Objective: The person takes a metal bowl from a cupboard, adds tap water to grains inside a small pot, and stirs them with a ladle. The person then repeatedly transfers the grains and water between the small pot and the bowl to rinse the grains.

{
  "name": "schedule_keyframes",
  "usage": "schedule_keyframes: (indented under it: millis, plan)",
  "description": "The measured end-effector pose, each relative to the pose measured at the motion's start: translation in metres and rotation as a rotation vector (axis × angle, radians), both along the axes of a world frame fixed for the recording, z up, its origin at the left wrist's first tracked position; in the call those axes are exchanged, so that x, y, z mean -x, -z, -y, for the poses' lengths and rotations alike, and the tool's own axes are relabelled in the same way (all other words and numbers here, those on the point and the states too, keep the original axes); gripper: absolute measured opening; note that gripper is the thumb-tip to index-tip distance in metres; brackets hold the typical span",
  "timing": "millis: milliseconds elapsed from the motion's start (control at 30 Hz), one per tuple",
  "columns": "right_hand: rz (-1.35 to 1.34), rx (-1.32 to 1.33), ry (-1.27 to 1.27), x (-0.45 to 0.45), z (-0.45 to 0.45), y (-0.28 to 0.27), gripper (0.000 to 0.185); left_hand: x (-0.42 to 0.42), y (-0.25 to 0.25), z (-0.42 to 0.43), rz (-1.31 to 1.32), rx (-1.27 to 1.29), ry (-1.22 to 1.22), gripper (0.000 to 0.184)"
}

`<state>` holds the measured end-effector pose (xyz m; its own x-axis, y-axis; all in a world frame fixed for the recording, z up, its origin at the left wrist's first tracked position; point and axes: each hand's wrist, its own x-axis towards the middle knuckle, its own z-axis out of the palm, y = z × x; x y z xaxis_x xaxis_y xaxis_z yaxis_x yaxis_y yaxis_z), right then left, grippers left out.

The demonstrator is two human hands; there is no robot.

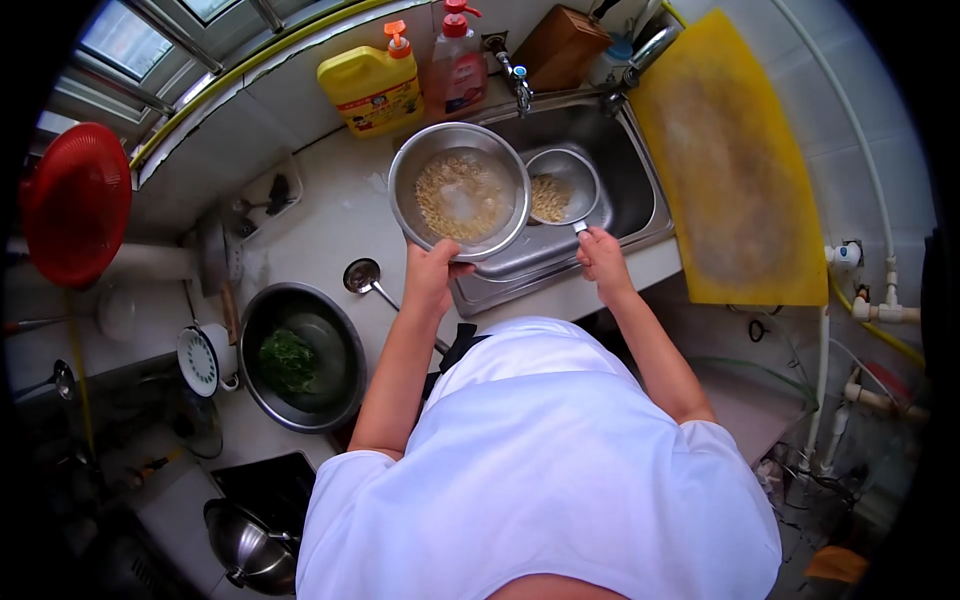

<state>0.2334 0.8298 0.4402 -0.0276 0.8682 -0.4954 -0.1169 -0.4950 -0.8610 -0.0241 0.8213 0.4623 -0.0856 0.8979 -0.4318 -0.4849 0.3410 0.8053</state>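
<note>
My left hand (434, 277) is closed on the near rim of a steel bowl (405, 195), thumb on the edge. Cloudy water and many small pale beans or nuts (435, 190) are inside the bowl. Just to its right, my right hand (603, 265) grips the short handle of a small strainer (580, 180). Similar pale pieces (549, 198) lie in the left part of the strainer. Both vessels are over the steel sink (640, 190), side by side; whether their rims touch I cannot tell.
Beyond the bowl stand a yellow jug (375, 95) and a red pump bottle (462, 75), beside the tap (521, 88). A ladle (362, 275) and a basin (262, 385) of greens sit to the left. A yellow cutting board (730, 150) leans right of the sink.
</note>
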Motion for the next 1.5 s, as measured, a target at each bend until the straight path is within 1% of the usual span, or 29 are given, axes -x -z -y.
schedule_keyframes:
  millis: [100,133,167,200,267,400,467,600,767,1000,1100,1167,1200,1267,1300,1367,1467,1500]
  plan:
    - [-0.069,0.044,-0.088,0.013,0.006,0.002,0.016,0.001,-0.007,-0.001,-0.042,-0.022,0.005,0.043]
    - [-0.105,0.060,-0.127,0.020,0.008,-0.002,0.016,0.001,-0.012,-0.001,-0.066,-0.030,-0.006,0.047]
    - [-0.104,0.079,-0.126,0.027,0.008,-0.007,0.014,0.001,-0.016,-0.001,-0.090,-0.038,-0.017,0.052]
    - [-0.107,0.078,-0.123,0.031,0.008,-0.008,0.014,0.000,-0.020,-0.001,-0.094,-0.038,-0.013,0.052]
    - [-0.136,0.093,-0.174,0.036,0.007,-0.009,0.017,-0.001,-0.024,-0.002,-0.154,-0.077,-0.028,0.061]
    - [-0.137,0.078,-0.200,0.041,0.006,-0.011,0.020,0.001,-0.023,-0.003,-0.183,-0.097,-0.011,0.065]
    - [-0.153,0.073,-0.213,0.042,0.006,-0.012,0.020,0.001,-0.026,-0.005,-0.217,-0.150,0.002,0.070]
    - [-0.145,0.087,-0.192,0.044,0.008,-0.011,0.020,-0.001,-0.034,-0.008,-0.211,-0.171,-0.019,0.070]
    - [-0.137,0.093,-0.203,0.042,0.009,-0.010,0.020,-0.001,-0.038,-0.010,-0.265,-0.245,-0.018,0.077]
    - [-0.156,0.105,-0.215,0.040,0.011,-0.010,0.021,-0.003,-0.033,-0.010,-0.274,-0.270,-0.031,0.080]
    - [-0.157,0.123,-0.203,0.040,0.010,-0.013,0.021,-0.003,-0.031,-0.010,-0.314,-0.262,-0.004,0.079]
    - [-0.213,0.150,-0.228,0.038,0.010,-0.015,0.020,-0.005,-0.036,-0.009,-0.200,-0.233,-0.059,0.069]
    - [-0.210,0.151,-0.231,0.037,0.010,-0.016,0.020,-0.003,-0.033,-0.010,-0.199,-0.232,-0.063,0.069]
    - [-0.306,0.172,-0.190,0.033,0.011,-0.019,0.018,0.005,-0.025,-0.012,0.017,-0.058,-0.015,0.048]
    - [-0.304,0.175,-0.193,0.029,0.012,-0.020,0.018,0.008,-0.022,-0.012,0.019,-0.056,-0.019,0.048]
    - [-0.237,0.140,-0.192,0.017,0.015,-0.022,0.016,0.015,-0.018,-0.010,0.115,-0.061,-0.049,0.030]
    - [-0.172,0.077,-0.161,0.008,0.016,-0.034,0.015,0.024,-0.018,-0.008,0.046,-0.089,-0.130,0.027]
    - [-0.167,0.078,-0.157,0.007,0.015,-0.036,0.015,0.028,-0.013,-0.008,0.034,-0.082,-0.120,0.031]
